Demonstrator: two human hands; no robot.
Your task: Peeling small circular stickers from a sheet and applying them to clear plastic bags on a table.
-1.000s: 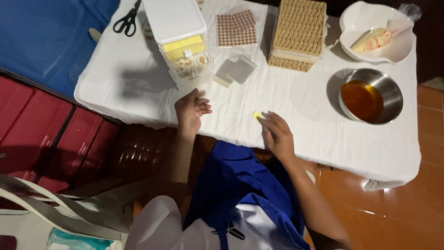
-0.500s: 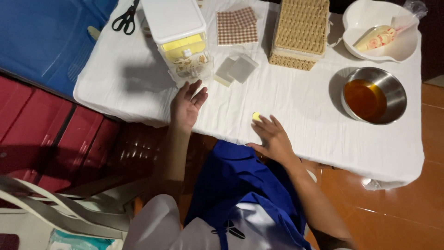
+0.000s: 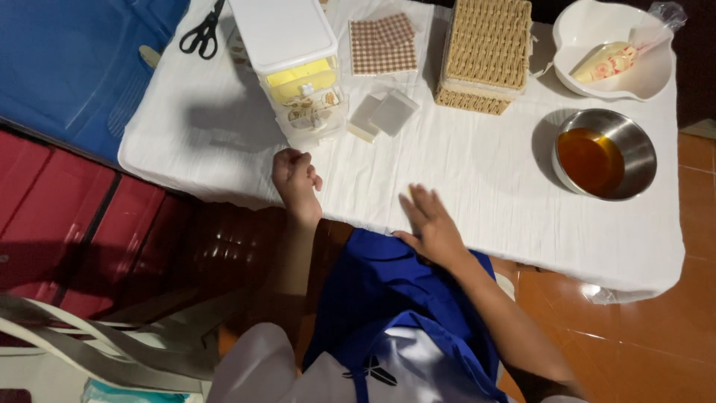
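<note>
White tablecloth (image 3: 477, 172) covers table; both hands (image 3: 429, 224) rest on it.

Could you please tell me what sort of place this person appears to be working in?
Probably a home food-preparation table: a white cloth covers it, with a steel bowl of amber liquid, a filled piping bag in a white dish, a wicker box and scissors.

Two hands rest at the near edge of the tabletop (image 3: 462, 172): one left hand (image 3: 294, 175) and one right hand (image 3: 430, 224). Beyond the left hand stand one plastic container (image 3: 294, 67), one pair of scissors (image 3: 201, 31), one checked cloth (image 3: 382, 43), one wicker basket (image 3: 485, 52), one steel bowl (image 3: 604, 153) and one white bowl (image 3: 615, 48).
</note>
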